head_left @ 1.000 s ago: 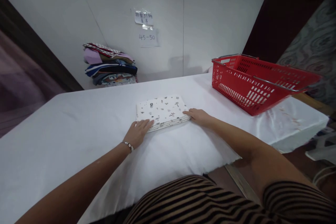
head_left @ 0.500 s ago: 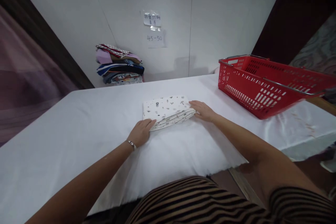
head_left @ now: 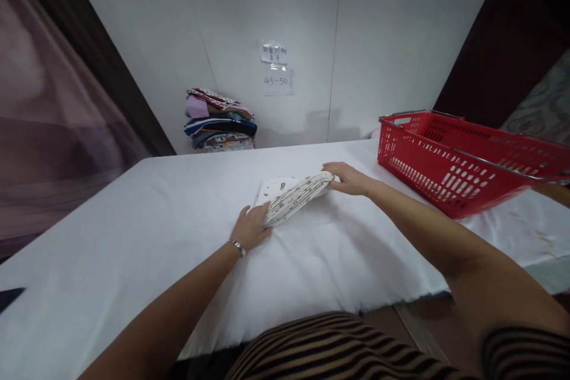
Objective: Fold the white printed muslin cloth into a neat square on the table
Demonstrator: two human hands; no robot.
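Between left hand (head_left: 252, 228) and right hand (head_left: 348, 179), folded cloth (head_left: 294, 195), tilted, lengthwise left-right.

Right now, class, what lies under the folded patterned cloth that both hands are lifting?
Under the folded patterned cloth lies the white table cover. The left hand and right hand grip its near edge, raised. The fingers beneath it and its far underside are hidden.

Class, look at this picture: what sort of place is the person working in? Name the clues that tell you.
Probably a laundry or garment-folding workroom. Both hands hold a folded white printed cloth on a white padded table, a stack of folded coloured fabrics sits by the wall, and a red plastic basket stands at the right.
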